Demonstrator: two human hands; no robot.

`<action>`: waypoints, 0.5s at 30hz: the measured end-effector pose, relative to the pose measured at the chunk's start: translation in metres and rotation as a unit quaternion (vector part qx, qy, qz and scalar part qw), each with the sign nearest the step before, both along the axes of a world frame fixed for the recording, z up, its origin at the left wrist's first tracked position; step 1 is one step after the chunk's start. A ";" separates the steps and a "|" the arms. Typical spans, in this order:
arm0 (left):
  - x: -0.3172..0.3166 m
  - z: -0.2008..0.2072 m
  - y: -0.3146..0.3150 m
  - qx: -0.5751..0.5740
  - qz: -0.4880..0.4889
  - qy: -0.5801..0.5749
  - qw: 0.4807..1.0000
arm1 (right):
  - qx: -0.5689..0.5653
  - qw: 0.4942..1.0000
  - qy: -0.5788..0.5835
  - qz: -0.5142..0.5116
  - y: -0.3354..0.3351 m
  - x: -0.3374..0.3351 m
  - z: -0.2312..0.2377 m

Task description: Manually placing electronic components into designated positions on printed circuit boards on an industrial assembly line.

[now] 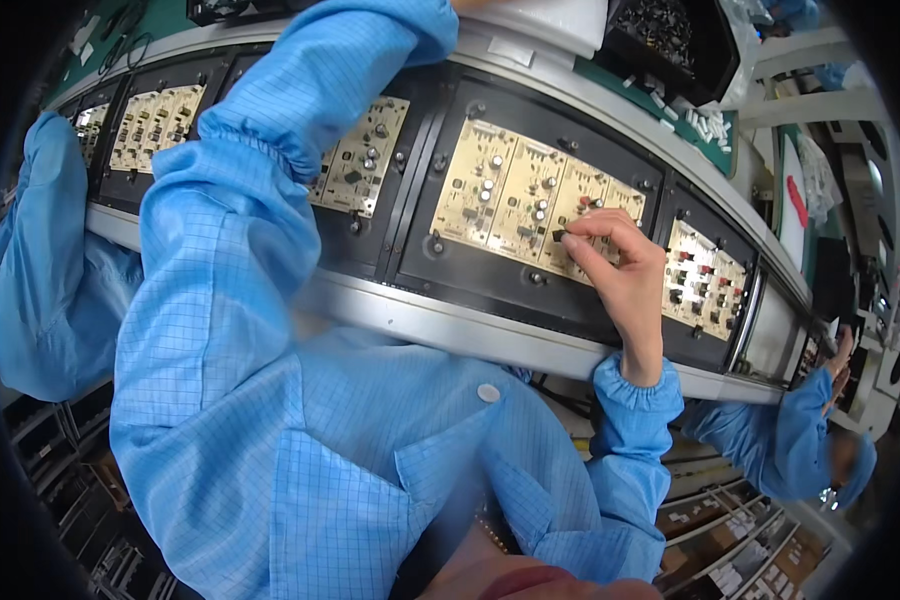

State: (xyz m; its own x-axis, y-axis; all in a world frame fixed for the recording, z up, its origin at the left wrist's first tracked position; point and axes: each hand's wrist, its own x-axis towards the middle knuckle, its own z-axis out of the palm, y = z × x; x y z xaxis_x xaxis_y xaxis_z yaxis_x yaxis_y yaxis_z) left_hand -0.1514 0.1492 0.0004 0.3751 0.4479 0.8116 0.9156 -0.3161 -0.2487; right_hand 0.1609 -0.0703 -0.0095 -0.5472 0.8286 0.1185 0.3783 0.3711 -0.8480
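Observation:
My right hand [620,255] is over a panel of cream circuit boards [485,190], thumb and forefinger pinched on a small black component [560,236] at the board's surface. Whether the part is seated or just held there I cannot tell. Silver-topped capacitors [487,185] and other small parts stand on these boards. My left arm reaches up and across to the far side of the line. Of my left hand [467,4] only a sliver shows at the top edge, beside a white foam block [555,22]; its fingers are out of frame.
Black carriers [420,262] with more boards run along a metal rail [370,308]. Beyond it sit a black bin [715,60] of dark parts and loose white pieces [708,125]. Blue-sleeved co-workers are at far left [45,270] and right [770,445].

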 end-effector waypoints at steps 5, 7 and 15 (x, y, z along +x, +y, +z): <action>-0.012 -0.004 -0.006 0.022 0.008 -0.046 0.999 | 0.221 0.973 -0.065 0.026 -0.014 -0.013 -0.013; 0.011 -0.007 -0.022 -0.001 -0.037 -0.091 0.995 | 0.232 0.969 -0.081 0.010 -0.014 -0.011 -0.019; 0.026 -0.024 -0.172 -0.185 -0.182 -0.178 0.949 | 0.254 0.963 -0.080 0.032 -0.009 -0.011 -0.025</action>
State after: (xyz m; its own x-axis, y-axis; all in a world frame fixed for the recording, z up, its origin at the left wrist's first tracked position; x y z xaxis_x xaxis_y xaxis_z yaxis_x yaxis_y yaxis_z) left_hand -0.1256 -0.0224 -0.0240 0.2914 0.6201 0.7284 0.7342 -0.6331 0.2452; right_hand 0.1494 -0.0797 -0.0348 -0.6407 0.6495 0.4094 0.4509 0.7499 -0.4841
